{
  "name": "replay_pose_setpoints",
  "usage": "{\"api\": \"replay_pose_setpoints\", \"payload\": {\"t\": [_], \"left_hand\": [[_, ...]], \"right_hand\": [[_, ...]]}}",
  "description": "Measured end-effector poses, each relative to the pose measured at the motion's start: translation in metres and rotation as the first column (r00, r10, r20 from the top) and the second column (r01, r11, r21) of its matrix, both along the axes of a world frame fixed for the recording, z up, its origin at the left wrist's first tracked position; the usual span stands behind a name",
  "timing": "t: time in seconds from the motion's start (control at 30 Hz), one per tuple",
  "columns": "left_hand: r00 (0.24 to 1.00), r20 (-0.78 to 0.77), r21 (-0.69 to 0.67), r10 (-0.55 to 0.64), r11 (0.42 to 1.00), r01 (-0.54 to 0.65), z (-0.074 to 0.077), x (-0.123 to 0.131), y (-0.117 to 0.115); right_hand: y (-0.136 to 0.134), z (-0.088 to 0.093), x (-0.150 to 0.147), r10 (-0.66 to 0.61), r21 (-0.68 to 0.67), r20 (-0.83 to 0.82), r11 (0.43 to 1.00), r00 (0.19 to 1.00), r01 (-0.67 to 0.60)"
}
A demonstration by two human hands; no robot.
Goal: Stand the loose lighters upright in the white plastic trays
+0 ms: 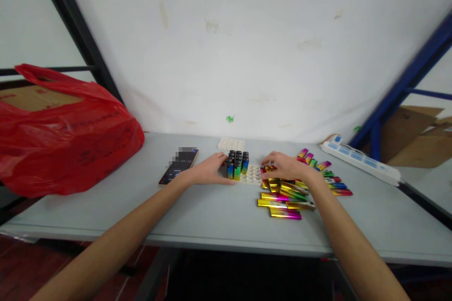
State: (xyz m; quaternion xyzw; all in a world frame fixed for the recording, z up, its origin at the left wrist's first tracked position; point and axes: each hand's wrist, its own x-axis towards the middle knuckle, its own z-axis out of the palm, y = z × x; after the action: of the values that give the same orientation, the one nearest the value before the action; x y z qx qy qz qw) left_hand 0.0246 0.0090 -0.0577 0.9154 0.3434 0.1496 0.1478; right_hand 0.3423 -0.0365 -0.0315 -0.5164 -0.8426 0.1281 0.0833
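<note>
Several lighters (238,165) with black tops and blue-green bodies stand upright in the left part of a white tray with round holes (253,174). My left hand (212,169) is at the tray's left end, thumb and fingers spread on either side of the standing lighters; whether it touches them I cannot tell. To the right of the tray, my right hand (282,166) is over a loose pile of shiny gold, pink and green lighters (282,197), its thumb and fingers apart. The palm hides part of that pile, and no lighter shows firmly held.
Behind stands another white holed tray (231,144). A phone (179,165) lies to the left, beyond it a red plastic bag (70,136). More lighters (334,178) are scattered right, near a white power strip (360,160). Cardboard boxes (406,136) are at far right.
</note>
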Motion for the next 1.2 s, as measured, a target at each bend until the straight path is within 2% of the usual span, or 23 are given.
{"api": "replay_pose_setpoints", "payload": {"t": [0.17, 0.33, 0.47, 0.57, 0.67, 0.8, 0.87, 0.93, 1.1, 1.2], "left_hand": [[1.0, 0.007, 0.02, -0.026, 0.999, 0.026, 0.002, 0.001, -0.001], [1.0, -0.004, 0.025, -0.02, 0.999, 0.02, 0.002, 0.0, 0.002], [1.0, -0.008, 0.023, -0.005, 1.0, 0.006, 0.001, -0.005, 0.005], [1.0, -0.006, 0.019, 0.012, 1.0, -0.011, 0.001, -0.007, 0.006], [1.0, 0.002, 0.008, 0.017, 1.0, -0.017, 0.001, -0.007, 0.005], [1.0, 0.007, 0.017, 0.026, 1.0, -0.027, -0.002, -0.006, 0.005], [1.0, 0.014, 0.027, 0.028, 0.999, -0.028, -0.003, -0.005, 0.005], [0.999, 0.022, 0.041, 0.029, 0.999, -0.03, -0.005, -0.003, 0.004], [0.998, 0.049, 0.068, 0.031, 0.997, -0.034, -0.005, 0.005, 0.001], [0.998, 0.057, 0.061, 0.036, 0.997, -0.04, -0.004, 0.007, 0.0]], "right_hand": [[-0.009, 0.002, -0.01, -0.001, -0.077, 0.068, 0.997, 0.998, 0.007], [-0.006, -0.003, -0.01, -0.012, -0.031, 0.054, 0.999, 0.998, 0.013], [0.0, -0.007, -0.007, -0.033, 0.109, -0.062, 0.993, 0.997, 0.04], [0.003, -0.007, -0.009, -0.016, 0.105, -0.236, 0.994, 0.972, 0.042], [0.004, -0.006, -0.015, 0.02, 0.071, -0.447, 0.997, 0.894, 0.013], [0.005, -0.006, -0.024, -0.006, 0.03, -0.69, 0.999, 0.724, 0.037], [0.006, -0.005, -0.027, -0.036, -0.001, -0.762, 0.999, 0.646, 0.055], [0.006, -0.004, -0.029, -0.066, -0.037, -0.785, 0.998, 0.616, 0.059], [0.006, -0.007, -0.033, -0.127, -0.096, -0.752, 0.992, 0.646, 0.084], [0.005, -0.011, -0.04, -0.102, 0.06, -0.645, 0.981, 0.758, 0.183]]}}
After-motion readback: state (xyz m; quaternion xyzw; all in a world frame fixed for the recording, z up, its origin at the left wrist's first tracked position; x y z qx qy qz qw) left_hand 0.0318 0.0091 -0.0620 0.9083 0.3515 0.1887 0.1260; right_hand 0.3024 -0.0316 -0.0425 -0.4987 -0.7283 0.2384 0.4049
